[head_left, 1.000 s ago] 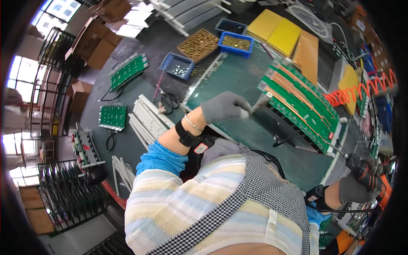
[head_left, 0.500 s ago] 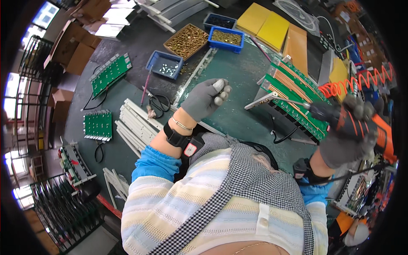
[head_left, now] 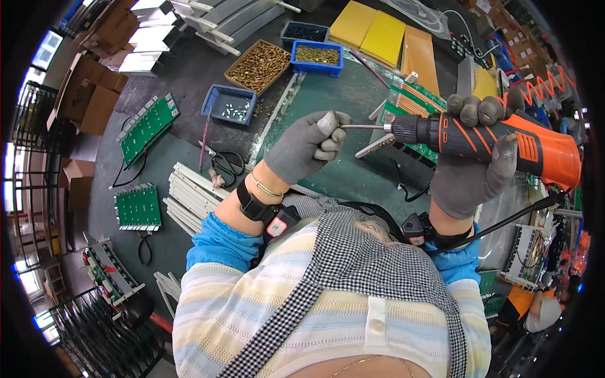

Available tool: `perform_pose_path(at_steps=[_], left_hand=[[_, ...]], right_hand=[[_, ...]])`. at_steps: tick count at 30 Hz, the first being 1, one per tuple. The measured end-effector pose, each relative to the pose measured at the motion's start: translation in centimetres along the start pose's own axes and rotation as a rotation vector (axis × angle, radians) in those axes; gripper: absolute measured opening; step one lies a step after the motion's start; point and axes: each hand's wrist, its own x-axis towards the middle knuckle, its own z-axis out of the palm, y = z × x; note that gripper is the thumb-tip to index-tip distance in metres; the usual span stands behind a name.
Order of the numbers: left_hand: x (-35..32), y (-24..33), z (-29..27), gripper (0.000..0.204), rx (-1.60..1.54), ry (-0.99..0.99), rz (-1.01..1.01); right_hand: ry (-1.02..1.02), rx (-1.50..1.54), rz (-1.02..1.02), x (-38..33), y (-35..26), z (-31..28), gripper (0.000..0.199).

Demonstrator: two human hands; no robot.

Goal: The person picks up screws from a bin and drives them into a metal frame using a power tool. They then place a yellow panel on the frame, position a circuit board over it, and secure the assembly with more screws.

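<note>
My right hand [head_left: 465, 189], in a grey glove, is wrapped round an orange and black electric screwdriver [head_left: 548, 148] held level, its long thin bit [head_left: 367, 126] pointing left. At the bit's tip is my gloved left hand [head_left: 301, 148], fingers curled and thumb pressed against the forefinger. Whatever those fingers may pinch is too small or hidden to make out. Behind the screwdriver stands a green circuit board assembly [head_left: 408, 94] with copper-coloured strips, partly covered by the tool and my right hand. A metal bracket [head_left: 373, 146] sticks out at its near left.
Beyond my left hand are a blue tray of small silvery parts [head_left: 234, 113], a box of brass-coloured screws [head_left: 259, 66] and a blue bin of small fasteners [head_left: 317, 55]. White rails [head_left: 192, 195] and green boards [head_left: 137, 208] lie left. A black cable [head_left: 504, 227] crosses near my right wrist.
My right hand has swung the electric screwdriver leftward, away from the board assembly, bringing its bit tip to my left fingers. My left hand stays closed; the whole view has shifted slightly.
</note>
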Motion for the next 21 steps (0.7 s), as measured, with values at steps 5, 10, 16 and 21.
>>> perform_pose_path(at_steps=[5,10,16,21], left_hand=[[-0.2,0.2,0.3,0.038,0.111,0.061,0.042],[-0.3,0.1,0.5,0.036,0.165,0.111,0.096],[-0.8,0.4,1.8,0.043,0.508,0.276,0.276],[-2.8,3.4,-4.3,0.044,0.166,0.416,0.258]], right_hand=[[0.034,0.001,-0.001,-0.3,0.0,0.2,0.061],[0.061,0.001,0.009,-0.4,0.5,0.4,0.059],[0.228,0.047,0.062,-0.4,1.1,0.5,0.042],[0.209,0.157,0.085,1.2,-0.9,-3.3,0.040]])
